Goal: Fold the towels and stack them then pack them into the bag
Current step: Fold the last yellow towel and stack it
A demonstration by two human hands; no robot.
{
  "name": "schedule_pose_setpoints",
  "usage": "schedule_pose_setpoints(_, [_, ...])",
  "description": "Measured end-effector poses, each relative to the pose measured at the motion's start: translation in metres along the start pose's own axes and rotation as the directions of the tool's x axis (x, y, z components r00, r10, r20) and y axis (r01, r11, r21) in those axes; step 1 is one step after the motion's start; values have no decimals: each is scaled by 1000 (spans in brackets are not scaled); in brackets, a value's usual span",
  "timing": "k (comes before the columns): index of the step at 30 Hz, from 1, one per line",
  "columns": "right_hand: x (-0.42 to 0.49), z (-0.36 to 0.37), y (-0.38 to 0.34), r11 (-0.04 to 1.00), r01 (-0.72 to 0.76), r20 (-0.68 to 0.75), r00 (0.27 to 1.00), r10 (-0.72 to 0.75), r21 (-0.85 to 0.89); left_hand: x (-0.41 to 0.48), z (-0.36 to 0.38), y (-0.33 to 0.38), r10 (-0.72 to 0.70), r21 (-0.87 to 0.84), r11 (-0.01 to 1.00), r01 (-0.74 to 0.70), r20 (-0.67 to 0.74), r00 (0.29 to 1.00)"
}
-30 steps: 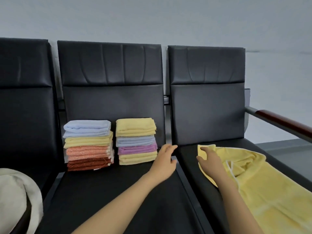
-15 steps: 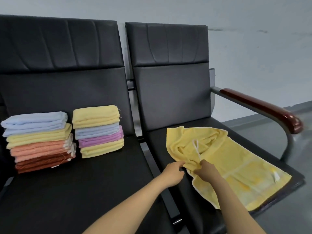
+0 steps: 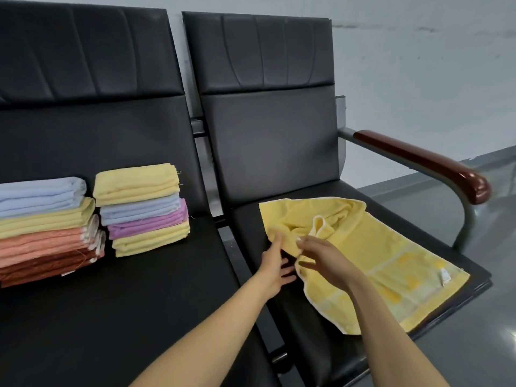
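A loose yellow towel lies rumpled on the right seat, its near end hanging over the front edge. My right hand lies on the towel's left edge and pinches a fold there. My left hand is beside it with straight fingers, its thumb touching the towel's edge. Two stacks of folded towels stand on the middle seat: a taller stack of blue, yellow, orange and rust ones, and a shorter stack of yellow, blue and purple ones. No bag is in view.
The black seats have high backrests close behind the towels. A metal armrest with a dark wooden top bounds the right seat. Grey floor lies to the right. A gap with a metal bar separates the two seats.
My view has swung right and closer to the right seat. My left hand has crossed from the stacks to the towel's edge and opened its fingers. The towel's left part is bunched up.
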State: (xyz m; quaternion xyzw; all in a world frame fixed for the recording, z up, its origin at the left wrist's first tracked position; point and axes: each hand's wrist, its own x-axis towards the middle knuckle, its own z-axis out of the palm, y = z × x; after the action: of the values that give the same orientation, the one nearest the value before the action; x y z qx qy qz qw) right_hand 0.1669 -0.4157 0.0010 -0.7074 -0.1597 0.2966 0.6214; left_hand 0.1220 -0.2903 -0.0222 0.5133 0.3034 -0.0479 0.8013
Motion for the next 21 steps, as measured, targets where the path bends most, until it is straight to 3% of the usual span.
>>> schedule_pose_setpoints(1, [-2, 2, -6, 998, 3, 15, 1000, -2, -58, 0, -4, 5, -42, -177, 983, 42, 4, 999])
schedule_pose_setpoints(3, [-3, 6, -9, 960, -8, -105, 994, -22, -278, 2, -12, 12, -29, -272, 962, 10, -66, 997])
schedule_pose_setpoints(6, [8, -3, 7, 817, -146, -385, 918, -98, -558, -2, -20, 14, 13, -265, 962, -60, -175, 984])
schedule_pose_setpoints(10, [16, -3, 34, 588, -444, -423, 887, 183, -677, -5, -24, 12, 129, -123, 980, -159, -216, 968])
schedule_pose_setpoints(12, [21, -2, 42, 505, -487, -451, 869, 201, -712, -6, -24, 10, 178, -95, 974, -204, -227, 957])
schedule_pose_setpoints(15, [26, 1, 41, 565, -424, -408, 898, 162, -708, -13, -23, 11, 264, -47, 957, -286, -265, 927])
schedule_pose_setpoints(17, [24, 4, 37, 711, -286, -292, 949, 117, -643, -19, -24, 13, 357, 76, 934, -350, -250, 900])
schedule_pose_setpoints(21, [4, 13, 14, 963, -87, 37, 994, 99, -254, -19, -36, 14, 471, 455, 809, -373, -120, 874])
